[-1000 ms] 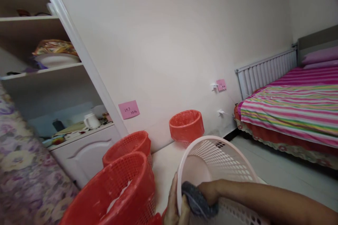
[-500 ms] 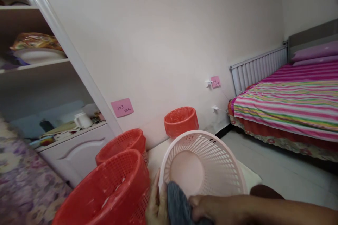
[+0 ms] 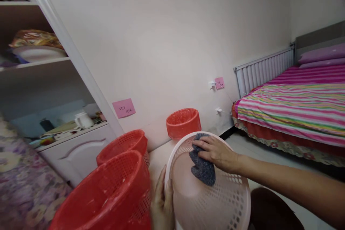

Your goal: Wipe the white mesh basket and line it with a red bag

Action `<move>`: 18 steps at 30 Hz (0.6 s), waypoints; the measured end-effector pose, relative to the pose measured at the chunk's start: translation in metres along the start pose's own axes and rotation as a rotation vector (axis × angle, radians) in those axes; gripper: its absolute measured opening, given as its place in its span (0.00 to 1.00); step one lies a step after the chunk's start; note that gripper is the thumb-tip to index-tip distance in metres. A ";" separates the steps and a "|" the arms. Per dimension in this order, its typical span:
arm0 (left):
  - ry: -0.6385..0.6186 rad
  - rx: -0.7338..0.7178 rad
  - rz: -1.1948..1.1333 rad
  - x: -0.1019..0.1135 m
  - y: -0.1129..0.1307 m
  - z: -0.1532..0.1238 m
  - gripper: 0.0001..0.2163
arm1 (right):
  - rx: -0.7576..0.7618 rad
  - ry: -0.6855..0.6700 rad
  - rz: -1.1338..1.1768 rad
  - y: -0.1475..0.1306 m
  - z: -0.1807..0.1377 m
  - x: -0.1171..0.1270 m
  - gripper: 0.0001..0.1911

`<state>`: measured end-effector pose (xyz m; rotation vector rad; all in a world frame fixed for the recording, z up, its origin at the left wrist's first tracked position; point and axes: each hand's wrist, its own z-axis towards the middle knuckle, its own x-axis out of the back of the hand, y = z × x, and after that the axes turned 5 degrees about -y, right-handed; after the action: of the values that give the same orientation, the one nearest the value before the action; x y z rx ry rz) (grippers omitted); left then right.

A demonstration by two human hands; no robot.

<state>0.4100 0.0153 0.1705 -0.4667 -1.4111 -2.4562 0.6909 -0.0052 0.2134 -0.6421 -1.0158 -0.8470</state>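
Left hand [image 3: 161, 205] grips near rim of pink basket [image 3: 215, 201], fingers curled over edge; basket tilted on side, low centre, above floor. Right hand [image 3: 215, 152] closed on grey cloth [image 3: 202, 163], pressing it against basket's inner wall. Red basket [image 3: 107, 194] just beside, left. Striped bed [image 3: 291, 111] well apart, right.

At the lower centre of the frame, the right hand [image 3: 215, 152] presses a grey cloth [image 3: 201, 163] against the inside of a pale pink basket [image 3: 212, 201]. The left hand [image 3: 161, 205] grips the basket's rim at its left edge. Three red baskets [image 3: 107, 194] sit to the left and behind. A striped bed [image 3: 293, 111] fills the right side.
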 end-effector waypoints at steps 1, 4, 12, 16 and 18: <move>0.006 0.010 0.000 0.000 0.001 -0.001 0.25 | -0.011 -0.032 0.032 0.004 -0.005 -0.006 0.15; 0.014 0.028 0.003 -0.002 0.004 -0.003 0.25 | -0.121 -0.143 0.128 0.009 -0.027 -0.038 0.10; 0.038 0.022 -0.008 -0.006 0.012 0.004 0.24 | -0.307 -0.422 1.003 -0.058 -0.045 -0.086 0.22; 0.104 0.147 -0.074 0.000 0.016 0.021 0.26 | -0.320 -0.245 1.588 -0.091 -0.017 -0.071 0.32; 0.131 0.198 -0.129 0.006 0.012 0.030 0.26 | -0.218 -0.117 1.885 -0.095 -0.009 -0.060 0.35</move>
<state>0.4133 0.0356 0.1966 -0.1732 -1.6526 -2.3608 0.5982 -0.0446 0.1628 -1.4139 -0.0765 0.7711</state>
